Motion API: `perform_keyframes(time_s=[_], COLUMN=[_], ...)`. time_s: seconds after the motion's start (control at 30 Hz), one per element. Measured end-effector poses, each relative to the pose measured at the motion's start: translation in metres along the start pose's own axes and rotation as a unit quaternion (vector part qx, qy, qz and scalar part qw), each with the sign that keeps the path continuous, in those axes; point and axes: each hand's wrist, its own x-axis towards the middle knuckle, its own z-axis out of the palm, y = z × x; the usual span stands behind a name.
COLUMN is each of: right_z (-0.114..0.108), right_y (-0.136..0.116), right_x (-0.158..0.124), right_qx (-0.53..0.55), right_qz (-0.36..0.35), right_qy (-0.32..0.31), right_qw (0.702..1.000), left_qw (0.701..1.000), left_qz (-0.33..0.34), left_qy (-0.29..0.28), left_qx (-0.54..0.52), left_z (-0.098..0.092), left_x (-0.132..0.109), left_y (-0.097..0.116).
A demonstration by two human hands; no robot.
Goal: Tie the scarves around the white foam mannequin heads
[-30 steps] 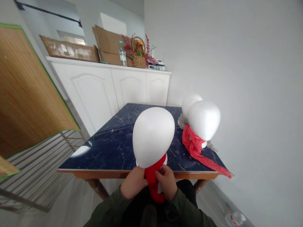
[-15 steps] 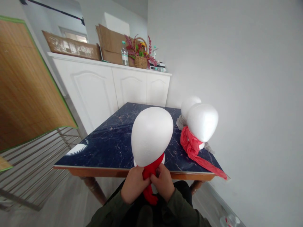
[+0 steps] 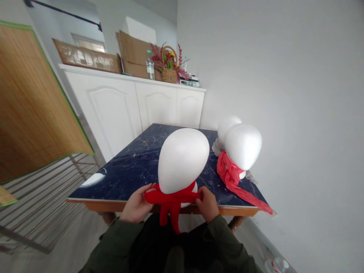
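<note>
A white foam mannequin head (image 3: 183, 159) stands at the near edge of the table, right in front of me. Around its neck runs a red scarf (image 3: 173, 198), with two tails hanging below the table edge. My left hand (image 3: 138, 204) pinches the scarf at the left of the neck, where the cloth forms a loop. On the other side, my right hand (image 3: 207, 204) grips the scarf between thumb and fingers. The cloth is stretched sideways between both hands, just under the head.
At the table's (image 3: 133, 163) right stand another foam head (image 3: 243, 146) with a coral scarf (image 3: 231, 176) and a further head (image 3: 227, 125) behind it. A metal rack (image 3: 54, 201) is on the left. Behind is a white cabinet (image 3: 110, 102) with boxes, a bottle and a flower basket (image 3: 169, 75).
My hands have moved apart from the middle of the neck to either side, drawing the red cloth out sideways. The foam head has tilted slightly.
</note>
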Motion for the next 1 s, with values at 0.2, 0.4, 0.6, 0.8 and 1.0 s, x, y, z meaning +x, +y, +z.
perform_keyframes(time_s=[0.2, 0.4, 0.6, 0.8, 1.0], right_z=[0.009, 0.027, 0.027, 0.025, 0.022], right_y=[-0.001, -0.033, -0.052, -0.036, -0.023], right_x=[0.002, -0.034, -0.050, -0.031, -0.030], right_qx=[0.044, 0.216, 0.096, 0.094, 0.336], right_qz=[0.041, -0.009, -0.134, -0.097, 0.082], right_qy=[0.047, -0.041, -0.048, -0.037, -0.008], right_qw=[0.997, 0.975, 0.985, 0.990, 0.938], left_qw=[0.997, 0.993, 0.993, 0.996, 0.996], left_qz=[-0.023, -0.057, -0.042, -0.031, 0.043], left_qy=[-0.009, -0.066, -0.079, -0.077, -0.071], left_qx=[-0.070, -0.082, -0.071, -0.031, 0.034], left_z=[-0.004, -0.012, -0.011, -0.012, -0.007], left_x=[-0.021, -0.018, -0.016, -0.015, -0.007], left_y=[-0.046, -0.070, -0.081, -0.082, -0.071])
